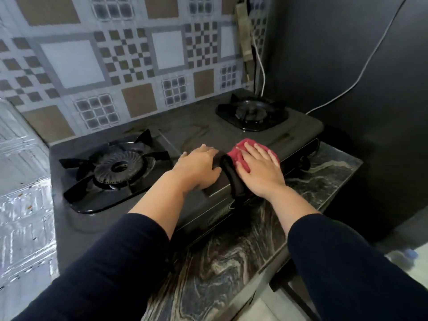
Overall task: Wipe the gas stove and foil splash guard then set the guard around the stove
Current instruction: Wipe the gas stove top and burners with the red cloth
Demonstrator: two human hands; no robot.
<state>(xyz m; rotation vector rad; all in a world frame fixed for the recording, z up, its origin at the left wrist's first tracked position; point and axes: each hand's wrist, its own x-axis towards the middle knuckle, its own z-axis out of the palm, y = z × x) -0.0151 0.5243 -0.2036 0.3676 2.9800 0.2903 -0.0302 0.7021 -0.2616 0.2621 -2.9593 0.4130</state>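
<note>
Counter (234, 258): marbled slab, lower centre, carrying the stove.
Gas stove (192, 135): mid-frame, long axis running lower left to upper right; smears show on its top between the burners.
Foil splash guard (20, 181): left edge of frame, not yet around the stove.
Red cloth (240, 156): on the stove's front edge, centre-right, under the right hand.
Right hand (259, 167): palm down, fingers spread flat, pressing the cloth; unwiped top lies up-frame.
Left hand (199, 165): just left of the cloth, fingers open, flat on the stove, gripping nothing.
</note>
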